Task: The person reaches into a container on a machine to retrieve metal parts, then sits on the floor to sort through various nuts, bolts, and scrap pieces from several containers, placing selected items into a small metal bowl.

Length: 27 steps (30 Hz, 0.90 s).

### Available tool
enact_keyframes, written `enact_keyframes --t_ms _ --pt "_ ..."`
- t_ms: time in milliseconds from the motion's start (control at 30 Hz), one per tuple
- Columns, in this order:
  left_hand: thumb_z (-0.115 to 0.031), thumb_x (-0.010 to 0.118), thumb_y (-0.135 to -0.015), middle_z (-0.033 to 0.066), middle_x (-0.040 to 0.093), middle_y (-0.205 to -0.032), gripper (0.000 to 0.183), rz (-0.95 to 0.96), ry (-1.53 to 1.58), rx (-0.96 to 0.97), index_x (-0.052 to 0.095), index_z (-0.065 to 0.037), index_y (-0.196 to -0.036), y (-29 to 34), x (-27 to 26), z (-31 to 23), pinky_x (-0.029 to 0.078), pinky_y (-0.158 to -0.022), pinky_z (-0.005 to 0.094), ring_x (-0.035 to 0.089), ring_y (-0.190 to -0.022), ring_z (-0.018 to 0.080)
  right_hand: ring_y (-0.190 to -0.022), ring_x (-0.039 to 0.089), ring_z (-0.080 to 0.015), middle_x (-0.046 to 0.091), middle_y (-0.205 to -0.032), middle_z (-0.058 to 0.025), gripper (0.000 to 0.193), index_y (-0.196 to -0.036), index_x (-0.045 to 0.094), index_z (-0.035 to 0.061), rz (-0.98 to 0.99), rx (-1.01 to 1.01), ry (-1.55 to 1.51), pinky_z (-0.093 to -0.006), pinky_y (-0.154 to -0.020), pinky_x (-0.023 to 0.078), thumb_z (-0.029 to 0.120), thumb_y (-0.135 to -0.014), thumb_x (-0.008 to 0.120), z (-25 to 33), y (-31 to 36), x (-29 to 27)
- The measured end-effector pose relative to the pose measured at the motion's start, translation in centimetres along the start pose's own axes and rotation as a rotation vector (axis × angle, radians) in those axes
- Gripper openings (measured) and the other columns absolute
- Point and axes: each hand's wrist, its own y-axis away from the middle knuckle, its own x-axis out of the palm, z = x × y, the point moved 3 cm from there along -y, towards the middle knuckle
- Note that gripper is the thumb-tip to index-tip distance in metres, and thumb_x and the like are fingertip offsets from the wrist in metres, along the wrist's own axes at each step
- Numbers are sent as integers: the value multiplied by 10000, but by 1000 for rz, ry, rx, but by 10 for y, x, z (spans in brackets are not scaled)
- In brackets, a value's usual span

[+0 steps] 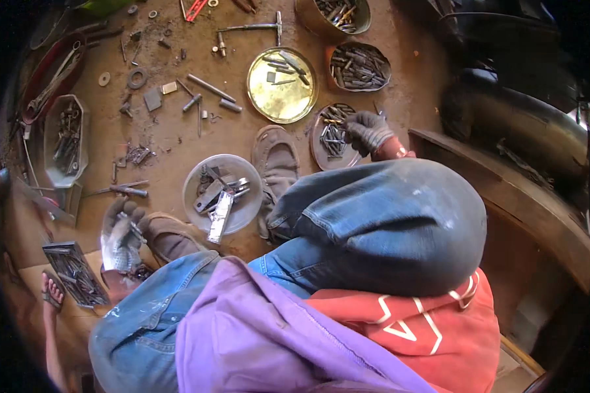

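My right hand [368, 133], in a dark grey glove, is over the right edge of a shallow round container [316, 152] with drill bits [335, 133] in it. Its fingers are curled together, and whatever they may grip is hidden. Beside my left shoe, my left hand [122, 243] wears a grey-and-white glove and is palm up. Its curled fingers close around small silvery metal pieces [136, 230], too small to name exactly. Between my shoes stands a translucent round tub [191, 208] with metal parts and a silvery bar [221, 216] leaning over its rim.
A gold round tray [280, 103] with several bits is ahead, near two bowls [330, 77] [318, 23] of bits. Loose rods, washers and a T-shaped tool [278, 27] lie on the brown ground. At left are a clear tray [80, 164] and rectangular box [58, 252]; a wooden beam [505, 177] is right.
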Motion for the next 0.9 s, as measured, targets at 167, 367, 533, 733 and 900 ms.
enact_keyframes --t_ms 167,367,533,733,900 --pt "-109 663 -935 121 582 -1134 441 242 67 -57 541 -22 -1350 -4 40 -4 534 -693 285 587 -889 161 -520 549 -136 628 -744 -34 233 -1145 654 79 6 59 -32 -275 -432 419 220 -960 635 -45 -19 7" --pt "-145 581 -943 105 670 -878 384 111 -624 -230 561 26 -1287 0 69 -29 467 -420 236 609 -555 130 -682 624 -132 702 -901 -43 274 -1155 664 43 209 -178 120 -272 -608 517 177 -918 692 -13 -36 22" --pt "-138 597 -929 147 655 -998 408 85 -548 -172 554 30 -1298 -18 78 -21 550 -566 293 663 -725 198 -860 654 -131 720 -1002 -54 341 -1199 660 23 316 -282 262 -302 -764 545 119 -881 735 48 -59 44" --pt "-413 564 -985 229 557 -1326 633 505 573 -181 444 17 -1434 -35 76 3 413 -1087 566 530 -1263 424 -801 628 -135 685 -1003 -104 465 -1278 602 -14 241 -469 259 -286 -683 510 358 -1001 577 95 -57 69" --pt "-654 456 -956 338 428 -1459 871 557 710 -278 396 51 -1464 -29 111 -6 299 -1142 637 417 -1335 538 -823 665 -194 686 -994 -111 479 -1258 613 13 555 -76 -388 -332 -710 546 414 -1001 568 99 -29 141"
